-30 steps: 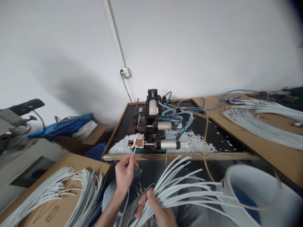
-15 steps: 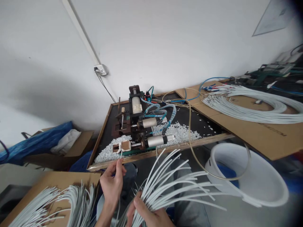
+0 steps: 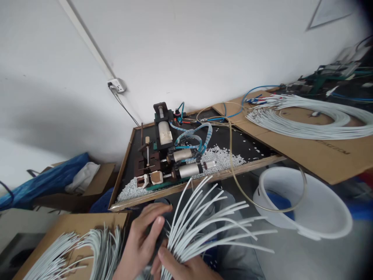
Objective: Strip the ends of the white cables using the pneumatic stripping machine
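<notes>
My right hand is closed around a fanned bundle of white cables, whose loose ends spread up and to the right. Beside the bundle, my left hand has its thumb and fingers apart, with nothing seen between them. Beyond both hands stands a bench machine with silver cylinders and a brown clamp whose two cloth-wrapped jaws are apart. Small white offcuts lie around the machine.
More white cables lie on cardboard at lower left. A coiled cable bundle rests on cardboard at right, above a white tub. A beige hose hangs over the bench's wooden edge.
My left hand has come away from the clamp, opened and moved toward the bundle; the thin cable it pinched is no longer at the clamp. The clamp jaws have parted. The view has shifted slightly.
</notes>
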`<state>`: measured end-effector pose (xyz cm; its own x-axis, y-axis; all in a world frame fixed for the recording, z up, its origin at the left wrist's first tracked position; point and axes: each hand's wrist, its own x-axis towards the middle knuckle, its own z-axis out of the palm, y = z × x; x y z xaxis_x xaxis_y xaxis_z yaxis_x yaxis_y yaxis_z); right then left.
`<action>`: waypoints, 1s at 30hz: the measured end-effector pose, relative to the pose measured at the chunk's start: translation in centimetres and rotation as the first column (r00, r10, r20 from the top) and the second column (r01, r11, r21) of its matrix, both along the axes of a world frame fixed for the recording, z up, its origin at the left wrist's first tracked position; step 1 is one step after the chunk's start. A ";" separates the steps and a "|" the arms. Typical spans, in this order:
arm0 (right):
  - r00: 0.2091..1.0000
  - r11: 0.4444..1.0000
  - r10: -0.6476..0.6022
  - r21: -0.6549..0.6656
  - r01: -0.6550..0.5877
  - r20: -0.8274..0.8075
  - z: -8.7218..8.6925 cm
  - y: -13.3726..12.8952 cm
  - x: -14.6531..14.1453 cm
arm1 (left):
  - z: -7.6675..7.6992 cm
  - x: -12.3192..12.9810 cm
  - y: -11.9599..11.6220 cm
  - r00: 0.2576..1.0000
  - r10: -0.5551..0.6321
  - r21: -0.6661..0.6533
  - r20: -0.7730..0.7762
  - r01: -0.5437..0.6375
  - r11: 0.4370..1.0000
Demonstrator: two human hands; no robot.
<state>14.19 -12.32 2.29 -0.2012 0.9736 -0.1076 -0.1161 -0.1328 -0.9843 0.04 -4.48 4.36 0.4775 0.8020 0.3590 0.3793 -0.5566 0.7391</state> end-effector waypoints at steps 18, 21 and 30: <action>0.895 0.944 -0.105 -0.325 -0.047 -0.433 -7.1 1.5 -0.2 | -4.5 0.3 2.8 0.860 0.412 -0.432 0.300 -0.262 0.863; 0.886 0.937 -0.081 -0.339 -0.089 -0.457 -7.2 1.4 0.0 | -4.8 0.2 2.9 0.874 0.389 -0.416 0.292 -0.251 0.874; 0.923 0.940 -0.227 -0.317 0.124 -0.312 -4.4 0.4 -0.8 | -4.9 -0.2 3.8 0.873 0.384 -0.391 0.300 -0.254 0.884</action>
